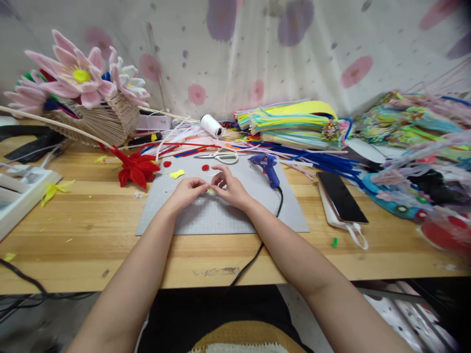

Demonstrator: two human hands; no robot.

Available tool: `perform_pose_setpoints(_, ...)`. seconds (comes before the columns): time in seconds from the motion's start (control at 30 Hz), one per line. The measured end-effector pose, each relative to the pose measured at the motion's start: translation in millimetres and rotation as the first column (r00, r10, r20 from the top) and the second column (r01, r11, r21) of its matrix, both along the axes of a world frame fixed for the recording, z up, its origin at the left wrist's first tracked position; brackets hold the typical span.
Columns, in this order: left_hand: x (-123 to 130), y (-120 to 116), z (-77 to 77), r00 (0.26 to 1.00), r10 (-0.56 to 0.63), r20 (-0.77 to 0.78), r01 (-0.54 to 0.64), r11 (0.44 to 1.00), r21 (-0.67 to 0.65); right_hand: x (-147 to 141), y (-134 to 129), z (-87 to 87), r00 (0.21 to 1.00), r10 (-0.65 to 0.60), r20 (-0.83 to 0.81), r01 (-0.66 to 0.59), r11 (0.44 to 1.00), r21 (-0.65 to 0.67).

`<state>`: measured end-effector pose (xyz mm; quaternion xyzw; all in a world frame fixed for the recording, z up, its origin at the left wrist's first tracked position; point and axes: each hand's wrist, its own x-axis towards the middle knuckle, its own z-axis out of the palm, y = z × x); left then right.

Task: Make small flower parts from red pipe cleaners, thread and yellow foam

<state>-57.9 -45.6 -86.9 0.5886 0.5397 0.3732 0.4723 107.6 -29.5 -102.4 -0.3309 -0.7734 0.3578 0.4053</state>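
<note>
Over the grey cutting mat (pixel 228 223), my left hand (pixel 189 192) and my right hand (pixel 231 189) meet at the fingertips. Both are closed in a pinch around a small yellowish piece (pixel 211 190), too small to name and partly hidden by the fingers. Beyond the hands lie a yellow felt scrap (pixel 177 174) and a red felt disc (pixel 205 167). White-handled scissors (pixel 225 157) rest at the mat's far edge. To the right of my right hand is a blue hot glue gun (pixel 268 169) with its black cord running toward me.
A red fuzzy flower (pixel 137 166) lies left of the mat. Pink flowers (pixel 79 73) in a wooden basket (pixel 110 117) stand at back left. Bundled pipe cleaners (pixel 294 125) and a white thread spool (pixel 211 125) are behind. A phone (pixel 342 197) lies at right; a white power strip (pixel 25 196) at left.
</note>
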Motion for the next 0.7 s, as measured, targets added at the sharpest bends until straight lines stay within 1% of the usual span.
perform_pose_setpoints(0.13, -0.9, 1.4, -2.2, 1.0, -0.001, 0.018, 0.001, 1.0, 0.01, 1.1, 0.7, 0.3, 1.0, 0.014, 0.008, -0.015, 1.0, 0.018)
perform_pose_setpoints(0.27, -0.5, 2.1, -3.8, 1.0, -0.004, -0.025, 0.005, 1.0, 0.011, 1.5, 0.7, 0.8, 0.999, 0.033, 0.01, -0.033, 0.999, 0.035)
perform_pose_setpoints(0.53, 1.5, -0.4, 2.2, 1.0, 0.016, 0.006, -0.016, 0.999, -0.034, -0.2, 1.7, 0.7, 1.0, 0.006, -0.007, -0.006, 0.999, 0.034)
perform_pose_setpoints(0.7, -0.4, 0.3, 0.8, 1.0, -0.011, 0.01, 0.011, 1.0, -0.009, -0.4, 2.0, -0.1, 1.0, 0.002, -0.023, -0.002, 1.0, 0.016)
